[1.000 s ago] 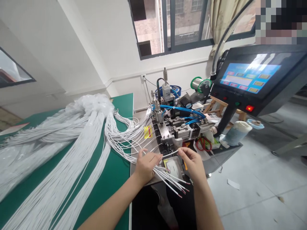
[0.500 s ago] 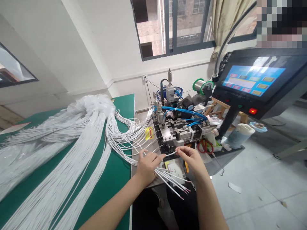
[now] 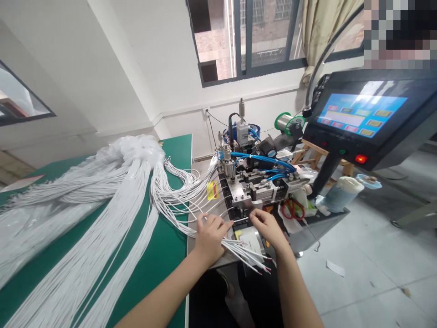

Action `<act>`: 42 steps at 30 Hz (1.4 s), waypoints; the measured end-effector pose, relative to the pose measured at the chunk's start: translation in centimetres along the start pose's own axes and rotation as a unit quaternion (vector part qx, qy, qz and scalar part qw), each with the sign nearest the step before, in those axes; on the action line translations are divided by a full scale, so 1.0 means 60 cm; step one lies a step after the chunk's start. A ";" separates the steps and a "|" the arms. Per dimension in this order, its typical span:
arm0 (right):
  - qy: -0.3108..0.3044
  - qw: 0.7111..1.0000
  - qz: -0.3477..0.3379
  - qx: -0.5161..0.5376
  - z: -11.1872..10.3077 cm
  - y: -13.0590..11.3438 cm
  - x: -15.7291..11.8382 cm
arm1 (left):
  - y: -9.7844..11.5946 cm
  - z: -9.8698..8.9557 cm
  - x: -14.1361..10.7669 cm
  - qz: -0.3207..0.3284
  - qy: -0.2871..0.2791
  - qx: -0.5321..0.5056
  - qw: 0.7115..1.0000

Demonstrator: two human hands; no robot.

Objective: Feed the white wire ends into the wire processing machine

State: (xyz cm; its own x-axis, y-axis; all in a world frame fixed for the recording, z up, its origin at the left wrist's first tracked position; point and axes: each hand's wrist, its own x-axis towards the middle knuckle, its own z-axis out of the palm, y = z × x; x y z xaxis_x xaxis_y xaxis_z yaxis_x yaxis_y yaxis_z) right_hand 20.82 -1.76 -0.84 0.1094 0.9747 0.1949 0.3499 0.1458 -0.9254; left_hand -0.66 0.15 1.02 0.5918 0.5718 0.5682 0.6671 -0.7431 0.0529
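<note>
A thin white cable (image 3: 241,219) spans the gap between my two hands at the front of the wire-processing machine (image 3: 241,200). My left hand (image 3: 211,234) pinches it between thumb and fingers, with the palm low over the bench. At its other end my right hand (image 3: 267,227) closes thumb and fingertips on the tip, which they mostly hide. Below my left hand a bunch of white cables (image 3: 244,253) fans out to the right, some with reddish ends. Whether the left palm also grips this bunch I cannot tell.
Long bundles of white cable (image 3: 112,214) cover much of the green table (image 3: 177,182) at left. A control screen (image 3: 362,114) leans in at right. Red-handled scissors (image 3: 292,209), a solder-wire spool (image 3: 288,123) and a plastic container (image 3: 341,193) are around the machine.
My right hand has moved slightly left, and the cable between my hands is straighter. The loose cable ends below have shifted a little upward. My left hand has hardly moved.
</note>
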 end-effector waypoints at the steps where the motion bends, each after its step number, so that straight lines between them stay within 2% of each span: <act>1: -0.002 1.000 0.013 0.025 0.003 0.003 0.002 | 0.000 0.001 0.000 -0.004 -0.004 -0.001 1.000; 5: -0.009 0.988 0.067 0.137 0.015 0.018 0.005 | 0.000 0.001 -0.001 -0.011 -0.013 -0.002 1.000; 8: -0.005 0.981 0.084 0.176 0.021 0.028 0.000 | 0.002 -0.001 -0.001 -0.012 -0.004 -0.004 1.000; 13: 0.064 0.989 0.049 0.126 0.012 0.030 -0.025 | 0.001 -0.001 -0.002 -0.015 0.006 -0.010 1.000; 15: 0.093 0.991 0.042 0.090 0.002 0.022 -0.038 | -0.001 0.001 -0.003 -0.009 -0.003 -0.013 1.000; 17: 0.098 0.993 0.039 0.053 -0.009 0.006 -0.052 | -0.003 0.004 -0.004 -0.009 -0.007 -0.010 1.000; 19: 0.075 0.997 0.023 0.013 -0.019 -0.015 -0.066 | -0.005 0.005 -0.005 -0.012 -0.008 -0.001 1.000; 23: -0.002 0.994 -0.069 -0.082 -0.025 -0.064 -0.085 | -0.005 0.002 -0.005 0.001 -0.011 0.005 1.000; 26: -0.056 0.984 -0.108 -0.132 -0.018 -0.091 -0.090 | -0.004 -0.003 -0.004 0.015 -0.010 0.005 1.000; 29: -0.087 0.976 -0.128 -0.151 -0.007 -0.100 -0.088 | -0.003 -0.004 -0.005 0.024 -0.007 -0.009 1.000; 36: -0.079 0.975 -0.138 -0.156 0.005 -0.090 -0.070 | -0.007 0.000 -0.009 0.054 -0.010 -0.025 0.998; 42: -0.043 0.973 -0.150 -0.168 -0.010 -0.076 -0.050 | 0.000 -0.005 -0.004 0.053 0.035 -0.008 0.998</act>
State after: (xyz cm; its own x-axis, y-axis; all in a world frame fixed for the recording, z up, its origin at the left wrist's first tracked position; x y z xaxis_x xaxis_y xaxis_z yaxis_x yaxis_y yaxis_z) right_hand 19.48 -5.45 3.03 -0.1177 0.9093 0.3992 0.6402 0.3768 -0.6695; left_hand -0.93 -0.12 1.13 0.6253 0.4652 0.6265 0.5948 -0.8039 0.0033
